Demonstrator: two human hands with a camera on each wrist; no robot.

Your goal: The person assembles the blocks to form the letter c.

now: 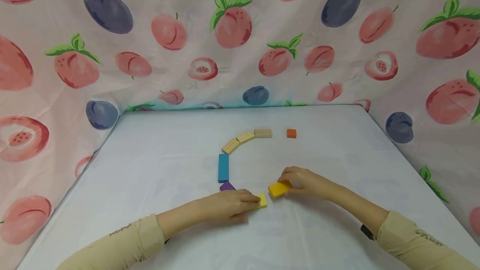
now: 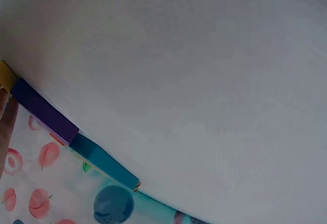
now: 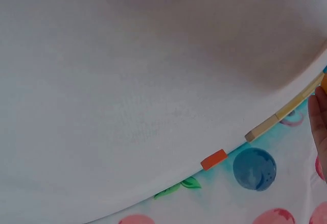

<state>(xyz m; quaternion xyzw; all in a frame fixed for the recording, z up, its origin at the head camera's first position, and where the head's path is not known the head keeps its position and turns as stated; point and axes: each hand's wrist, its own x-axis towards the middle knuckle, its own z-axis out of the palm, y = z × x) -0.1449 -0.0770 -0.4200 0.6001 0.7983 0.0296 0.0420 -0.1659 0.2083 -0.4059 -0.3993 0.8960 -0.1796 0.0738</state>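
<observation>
My left hand (image 1: pixel 233 204) holds a light yellow block (image 1: pixel 263 201) near the middle of the table, covering much of it. Behind that hand a purple block (image 1: pixel 226 186) is partly hidden; the left wrist view shows the purple block (image 2: pixel 46 113) end to end with the yellow one. My right hand (image 1: pixel 301 182) pinches a deeper yellow block (image 1: pixel 278 189) between thumb and fingers, a small gap to the right of the light yellow block. A blue block (image 1: pixel 223 168) lies beyond the purple one, continuing a curved row.
Three plain wooden blocks (image 1: pixel 246 137) carry the curve on to the back. Farther right lies a small orange-red block (image 1: pixel 291 133) by itself. White cloth covers the table (image 1: pixel 157 157), and a fruit-print curtain (image 1: pixel 240 82) rises along its back and sides.
</observation>
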